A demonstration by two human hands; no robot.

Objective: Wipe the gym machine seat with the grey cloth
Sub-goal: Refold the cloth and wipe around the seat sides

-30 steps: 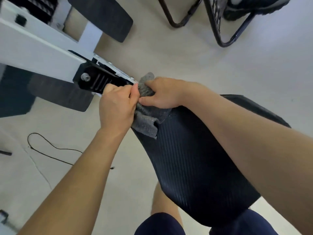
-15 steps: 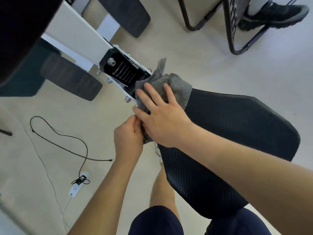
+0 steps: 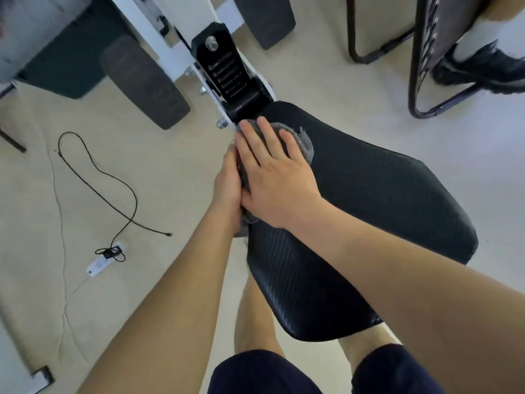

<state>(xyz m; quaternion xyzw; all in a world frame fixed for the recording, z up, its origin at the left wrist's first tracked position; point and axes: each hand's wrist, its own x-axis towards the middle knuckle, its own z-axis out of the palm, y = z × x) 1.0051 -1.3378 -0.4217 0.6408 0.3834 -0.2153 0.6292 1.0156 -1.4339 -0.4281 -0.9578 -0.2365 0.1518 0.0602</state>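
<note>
The black ribbed gym machine seat (image 3: 377, 194) fills the middle and right of the view. The grey cloth (image 3: 305, 142) lies on the seat's narrow front end, mostly hidden under my right hand (image 3: 277, 177), which presses flat on it with straight, spread fingers. My left hand (image 3: 227, 183) sits against the seat's left edge, right beside my right hand, its fingers curled over the cloth's hanging edge.
A black bracket (image 3: 227, 72) on the white machine frame (image 3: 159, 27) joins the seat's front. Dark footplates (image 3: 142, 81) flank the frame. A black cable (image 3: 113, 180) and a white power strip (image 3: 105, 260) lie on the floor at left. A chair frame and someone's shoe (image 3: 480, 66) are at top right.
The cloth went from bunched at the seat's tip to spread flat under my right hand, whose fingers have straightened. My left hand slid to the seat's left edge. The view tilted back over the seat.
</note>
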